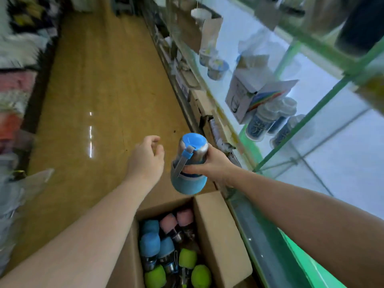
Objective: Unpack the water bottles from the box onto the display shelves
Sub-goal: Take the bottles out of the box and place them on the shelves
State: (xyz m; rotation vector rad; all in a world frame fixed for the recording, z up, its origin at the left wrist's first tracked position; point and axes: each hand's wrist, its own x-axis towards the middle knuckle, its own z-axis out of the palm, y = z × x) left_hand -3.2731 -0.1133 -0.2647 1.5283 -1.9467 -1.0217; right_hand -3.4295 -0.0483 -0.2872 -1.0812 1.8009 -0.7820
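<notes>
My right hand (209, 163) grips a blue water bottle (190, 163) around its steel neck, holding it in the air above the far end of the box, its blue cap towards me. A grey strap hangs down its side. My left hand (146, 161) hovers just left of the bottle with fingers loosely curled and holds nothing. Below stands an open cardboard box (218, 231) with several bottles lying inside: blue (149, 244), pink (169, 223) and green (200, 275) sleeves. The glass display shelves (291, 146) rise to the right.
On the glass shelves stand white cartons (243, 94), several patterned cups (259, 123) and small mugs (216, 67). More cardboard boxes (209, 113) line the shelf base along the brown aisle floor (99, 100). Soft goods are piled on the left (14, 80).
</notes>
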